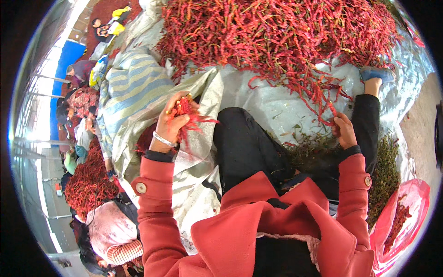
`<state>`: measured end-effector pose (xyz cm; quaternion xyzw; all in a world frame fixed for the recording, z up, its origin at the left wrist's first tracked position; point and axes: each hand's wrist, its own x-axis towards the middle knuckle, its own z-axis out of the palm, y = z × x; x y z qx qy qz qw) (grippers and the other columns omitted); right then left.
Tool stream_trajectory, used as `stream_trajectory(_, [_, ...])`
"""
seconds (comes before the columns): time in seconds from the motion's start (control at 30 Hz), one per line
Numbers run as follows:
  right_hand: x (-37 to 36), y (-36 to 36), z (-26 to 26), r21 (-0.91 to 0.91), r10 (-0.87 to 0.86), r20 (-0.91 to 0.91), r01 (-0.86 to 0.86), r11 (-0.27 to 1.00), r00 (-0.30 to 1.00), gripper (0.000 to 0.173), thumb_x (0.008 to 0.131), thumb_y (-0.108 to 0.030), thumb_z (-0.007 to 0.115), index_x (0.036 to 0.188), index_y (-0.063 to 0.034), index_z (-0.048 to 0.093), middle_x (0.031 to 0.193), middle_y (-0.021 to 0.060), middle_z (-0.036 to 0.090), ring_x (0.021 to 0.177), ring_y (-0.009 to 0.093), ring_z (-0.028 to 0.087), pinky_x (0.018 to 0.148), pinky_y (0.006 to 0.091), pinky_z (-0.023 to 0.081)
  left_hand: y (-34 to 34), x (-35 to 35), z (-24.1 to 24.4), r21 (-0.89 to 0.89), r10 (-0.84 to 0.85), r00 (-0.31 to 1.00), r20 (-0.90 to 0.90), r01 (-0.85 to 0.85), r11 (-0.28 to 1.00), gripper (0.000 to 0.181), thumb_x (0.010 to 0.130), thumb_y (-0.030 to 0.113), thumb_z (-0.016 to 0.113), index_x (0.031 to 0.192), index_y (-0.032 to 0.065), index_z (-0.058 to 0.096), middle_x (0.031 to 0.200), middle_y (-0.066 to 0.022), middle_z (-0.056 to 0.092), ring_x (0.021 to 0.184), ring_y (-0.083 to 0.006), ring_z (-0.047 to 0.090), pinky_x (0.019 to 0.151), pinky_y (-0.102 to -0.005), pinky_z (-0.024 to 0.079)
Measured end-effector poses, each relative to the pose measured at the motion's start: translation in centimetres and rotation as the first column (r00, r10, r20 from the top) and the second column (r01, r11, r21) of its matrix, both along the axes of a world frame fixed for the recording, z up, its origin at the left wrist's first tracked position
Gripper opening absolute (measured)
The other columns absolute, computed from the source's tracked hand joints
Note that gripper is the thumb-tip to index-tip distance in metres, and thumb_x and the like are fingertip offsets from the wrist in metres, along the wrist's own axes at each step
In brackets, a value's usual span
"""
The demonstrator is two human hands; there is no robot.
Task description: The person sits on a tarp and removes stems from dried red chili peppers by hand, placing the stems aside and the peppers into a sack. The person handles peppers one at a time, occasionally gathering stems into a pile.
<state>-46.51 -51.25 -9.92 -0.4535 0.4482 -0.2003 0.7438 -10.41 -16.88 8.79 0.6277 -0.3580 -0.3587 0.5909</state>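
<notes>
A bunch of wrinkled red chili peppers [187, 107] is gripped in my left hand [171, 121], with stem ends up and tips trailing to the right. That hand is raised over the mouth of a woven plastic sack [211, 100], and dark red chilies [147, 138] show inside. My right hand [345, 131] pinches a long red chili [332, 110] between thumb and fingers, at the near edge of a large heap of red chilies [277, 34]. Loose green-brown stems [311, 143] lie below my right hand, between my legs.
Pale plastic sheeting [242, 86] lies under the heap. A striped woven sack [135, 86] slumps at left. More stems [384, 169] and a red plastic bag [418, 197] holding reddish bits lie at right. Several people sit along the left, one beside another chili heap [90, 180].
</notes>
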Motion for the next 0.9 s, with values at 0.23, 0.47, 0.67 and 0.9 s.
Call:
stream_trajectory(0.23, [-1.8,-0.6,-2.6,-0.187,-0.001,-0.020,-0.003,0.982,1.000,0.026,0.086,-0.016,0.053,0.110,-0.0044,0.051,0.069,-0.0019,0.049,0.054,0.007,0.045,0.046,0.0229,0.034,12.0,7.7,-5.9,0.688,-0.895,0.230,0.382,-0.717,0.109,0.041,0.087,0.024,0.045,0.127,0.0214,0.041,0.118,-0.0035,0.050,0.116,-0.0250,0.043,0.098,-0.0589,0.025])
stream_trajectory(0.47, [-1.3,-0.5,-2.5,-0.159,-0.117,-0.123,0.097,0.982,0.985,0.021,0.085,-0.011,0.051,0.105,-0.0048,0.053,0.076,-0.0005,0.053,0.057,0.008,0.047,0.048,0.0236,0.038,17.8,16.4,-7.1,0.407,-0.744,0.410,0.528,-0.891,-0.202,0.055,0.088,0.023,0.045,0.139,0.0170,0.025,0.144,-0.0075,0.027,0.132,-0.0288,0.024,0.106,-0.0577,0.010])
stream_trajectory(0.67, [-0.8,1.1,0.7,-0.011,0.075,0.145,-0.074,0.997,0.987,0.014,0.084,-0.011,0.057,0.097,-0.0069,0.054,0.081,0.0013,0.056,0.070,0.012,0.054,0.059,0.0249,0.045,15.4,9.5,-5.7,0.703,-0.398,0.581,0.710,-0.555,0.445,0.066,0.069,0.021,0.069,0.128,0.0073,0.042,0.131,-0.0180,0.042,0.120,-0.0357,0.039,0.101,-0.0410,0.034])
stream_trajectory(0.9, [0.4,6.4,5.3,0.190,0.113,0.468,-0.225,0.956,0.877,0.026,0.090,-0.020,0.052,0.107,-0.0014,0.054,0.087,0.0062,0.059,0.061,0.015,0.054,0.056,0.0274,0.044,-2.5,-6.3,-1.0,0.188,-0.105,0.447,0.888,-0.144,0.972,0.029,0.083,0.012,0.052,0.110,0.0005,0.058,0.108,-0.0174,0.060,0.099,-0.0306,0.057,0.088,-0.0374,0.044])
